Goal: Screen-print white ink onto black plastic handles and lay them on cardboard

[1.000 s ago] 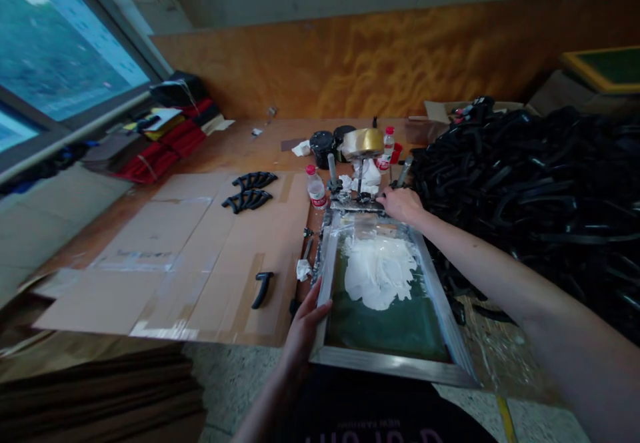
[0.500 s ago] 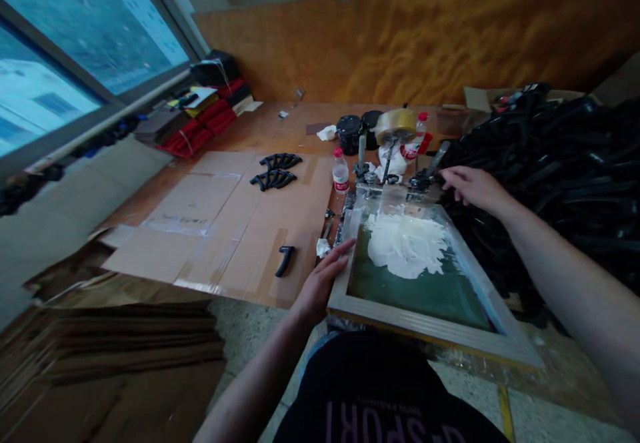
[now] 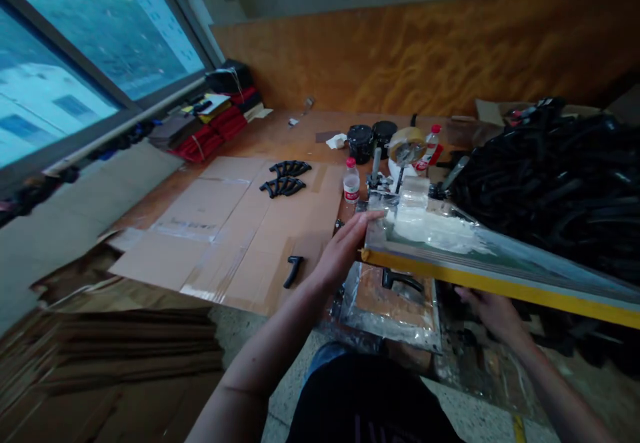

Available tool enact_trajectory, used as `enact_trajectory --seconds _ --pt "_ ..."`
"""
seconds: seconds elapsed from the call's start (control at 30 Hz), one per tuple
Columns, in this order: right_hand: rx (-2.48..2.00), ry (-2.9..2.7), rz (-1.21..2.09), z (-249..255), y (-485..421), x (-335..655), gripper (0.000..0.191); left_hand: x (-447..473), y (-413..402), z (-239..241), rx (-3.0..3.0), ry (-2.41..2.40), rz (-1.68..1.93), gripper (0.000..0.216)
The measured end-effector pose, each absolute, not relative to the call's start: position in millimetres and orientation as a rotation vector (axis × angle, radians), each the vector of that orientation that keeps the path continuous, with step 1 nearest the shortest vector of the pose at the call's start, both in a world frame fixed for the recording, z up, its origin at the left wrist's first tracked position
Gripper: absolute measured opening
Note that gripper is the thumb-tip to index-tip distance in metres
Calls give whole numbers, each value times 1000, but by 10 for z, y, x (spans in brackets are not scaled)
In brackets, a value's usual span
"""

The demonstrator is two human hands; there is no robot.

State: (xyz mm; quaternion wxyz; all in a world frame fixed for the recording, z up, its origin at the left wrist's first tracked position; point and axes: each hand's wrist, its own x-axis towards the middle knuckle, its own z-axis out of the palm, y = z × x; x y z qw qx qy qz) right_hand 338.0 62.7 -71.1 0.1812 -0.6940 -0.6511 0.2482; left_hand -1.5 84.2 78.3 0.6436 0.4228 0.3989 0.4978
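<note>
A screen-printing frame (image 3: pixel 480 271) with white ink (image 3: pixel 430 226) on its green mesh is tilted up, its yellow near edge raised. My left hand (image 3: pixel 347 246) grips the frame's left near corner, fingers laid along its side. Under the raised frame my right hand (image 3: pixel 487 309) reaches toward the platen; its fingers are partly hidden by the frame. A black curved handle part (image 3: pixel 400 279) lies on the plastic-covered platen (image 3: pixel 390 306) below the screen.
A big heap of black handle parts (image 3: pixel 550 169) fills the right. Flattened cardboard (image 3: pixel 240 229) carries one loose black part (image 3: pixel 293 271) and two small stacks (image 3: pixel 285 177). Water bottles (image 3: pixel 351 181), ink tubs (image 3: pixel 360 141) and a tape roll (image 3: pixel 406 144) stand behind the hinge clamp.
The screen frame has swung up from flat. My right hand left the far clamp area and went beneath the frame; my left hand stayed on the left edge.
</note>
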Motion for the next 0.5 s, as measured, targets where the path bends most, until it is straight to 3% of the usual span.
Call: enact_trajectory --seconds 0.1,0.27,0.5 --pt "-1892 -1913 874 -669 472 2838 38 -205 902 640 925 893 1059 52" --pt "-1873 -1942 891 -475 371 1940 38 -777 1253 99 861 1010 998 59" --pt "-1839 -2052 1068 -337 265 1101 31 -1232 2091 -835 1137 1314 894 45"
